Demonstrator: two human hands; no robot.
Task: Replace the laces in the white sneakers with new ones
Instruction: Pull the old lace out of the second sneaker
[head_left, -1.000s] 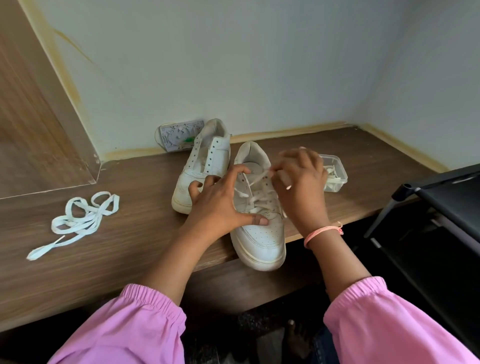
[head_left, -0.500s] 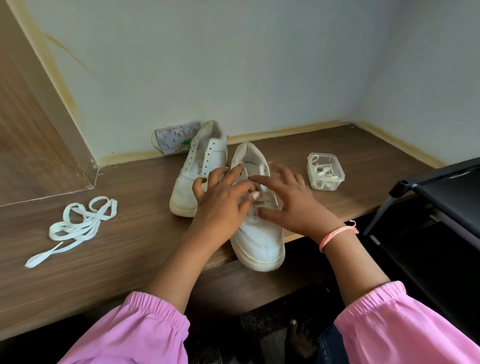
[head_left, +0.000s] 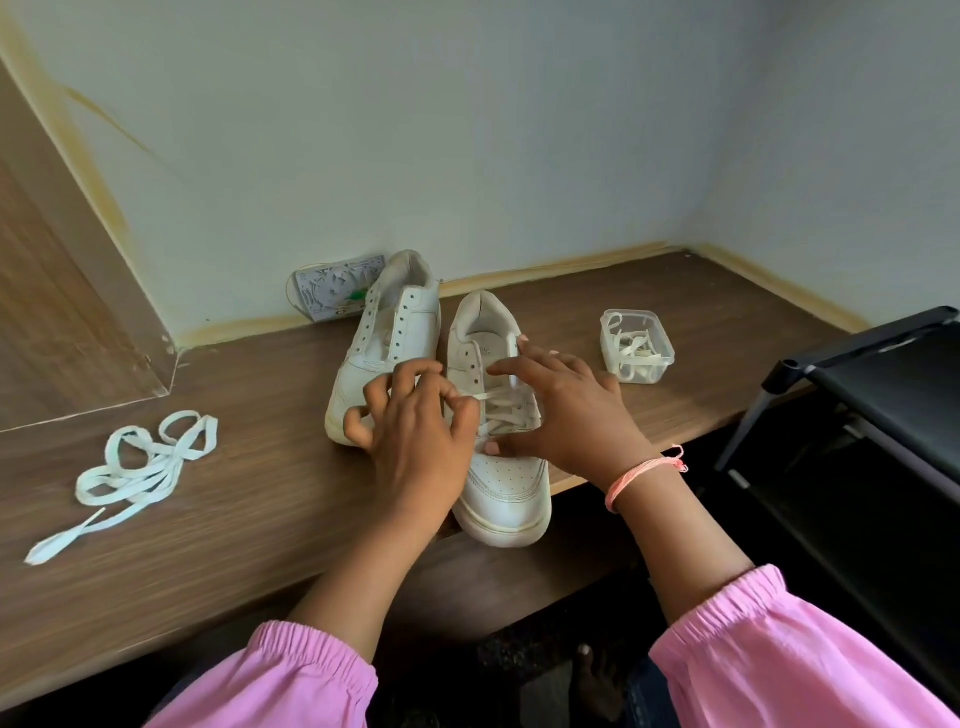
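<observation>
On the counter (head_left: 249, 519), far left, a loose lace (head_left: 135, 467) lies. Left hand (head_left: 415, 441) pinches the lace (head_left: 506, 410) of the nearer sneaker (head_left: 498, 467), half hiding the unlaced sneaker (head_left: 384, 348); right hand (head_left: 566, 410) rests spread on it. A tub (head_left: 636, 345) holds tangled laces.

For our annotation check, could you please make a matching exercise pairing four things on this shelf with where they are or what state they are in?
Things:
1. loose lace
2. far sneaker
3. near sneaker
4. clear tub

States:
a. toe over the shelf's edge, partly laced
b. eyelets bare
c. lying in loops at the left
d. laces inside, at the right

Pairs: 1-c, 2-b, 3-a, 4-d
</observation>
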